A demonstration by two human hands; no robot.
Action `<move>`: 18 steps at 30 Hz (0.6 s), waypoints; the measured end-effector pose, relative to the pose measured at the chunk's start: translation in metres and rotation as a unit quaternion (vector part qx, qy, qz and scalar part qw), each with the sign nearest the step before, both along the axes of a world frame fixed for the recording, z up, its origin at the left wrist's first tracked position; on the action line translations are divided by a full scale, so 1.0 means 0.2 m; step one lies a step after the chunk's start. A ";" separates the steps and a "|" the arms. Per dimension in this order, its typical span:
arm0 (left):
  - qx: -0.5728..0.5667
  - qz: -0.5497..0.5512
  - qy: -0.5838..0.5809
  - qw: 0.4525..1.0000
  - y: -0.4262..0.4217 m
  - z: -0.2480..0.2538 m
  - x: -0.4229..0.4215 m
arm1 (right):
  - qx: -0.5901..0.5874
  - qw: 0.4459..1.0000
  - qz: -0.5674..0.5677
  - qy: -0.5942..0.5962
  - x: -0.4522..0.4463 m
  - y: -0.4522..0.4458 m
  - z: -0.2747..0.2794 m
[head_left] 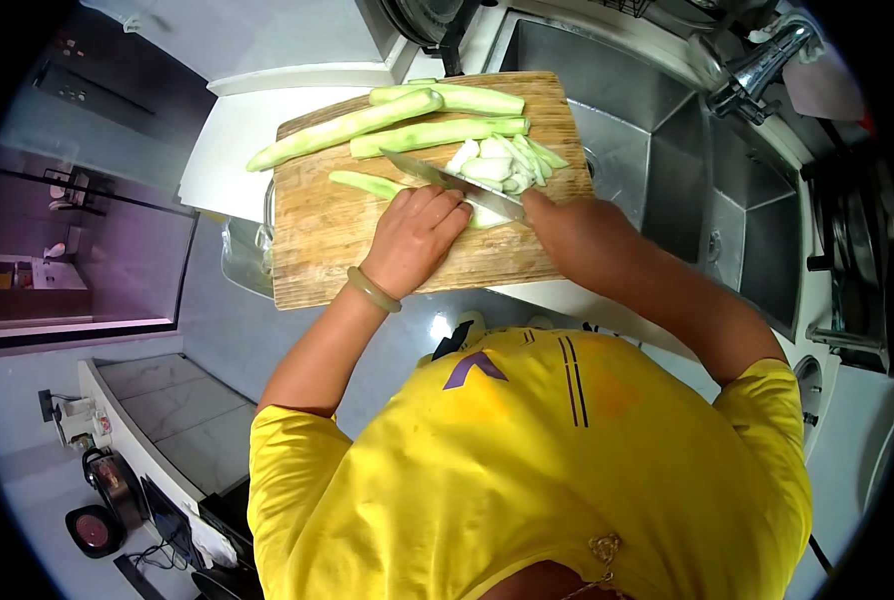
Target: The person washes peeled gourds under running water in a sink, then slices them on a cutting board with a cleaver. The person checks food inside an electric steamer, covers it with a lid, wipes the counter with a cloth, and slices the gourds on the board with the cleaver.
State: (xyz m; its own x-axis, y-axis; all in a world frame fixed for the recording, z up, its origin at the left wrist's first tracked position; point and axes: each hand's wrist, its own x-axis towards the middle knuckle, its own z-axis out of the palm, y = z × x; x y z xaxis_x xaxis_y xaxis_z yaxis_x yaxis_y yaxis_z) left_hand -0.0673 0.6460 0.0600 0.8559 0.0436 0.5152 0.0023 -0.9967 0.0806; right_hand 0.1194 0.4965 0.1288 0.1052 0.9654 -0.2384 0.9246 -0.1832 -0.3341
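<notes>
My left hand point(422, 232), with a bangle at its wrist, presses a peeled pale green cucumber point(365, 183) onto the wooden cutting board point(317, 245). Its fingers are curled over the piece and hide part of it. In my right hand point(579, 238) is a kitchen knife point(425, 170); the handle is covered by the closed fingers. The blade lies across the cucumber, right beside my left fingertips. A heap of cut cucumber slices point(507, 163) sits just beyond the blade. Farther back on the board lie several longer peeled lengths, among them a cucumber strip point(347, 130).
A double steel sink point(627, 90) with a faucet point(767, 70) adjoins the board on the right. Below the board's left edge hangs a clear plastic bag or container point(242, 255). A dark rack point(452, 40) stands behind the board.
</notes>
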 end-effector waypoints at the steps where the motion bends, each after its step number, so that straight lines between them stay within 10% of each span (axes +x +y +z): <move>1: -0.010 0.002 0.000 1.000 0.00 -0.02 -0.01 | -0.011 1.000 -0.002 -0.006 -0.01 0.01 -0.05; 18: -0.079 0.043 -0.027 0.996 -0.03 -0.05 -0.06 | -0.037 0.999 0.010 0.023 -0.06 0.01 0.04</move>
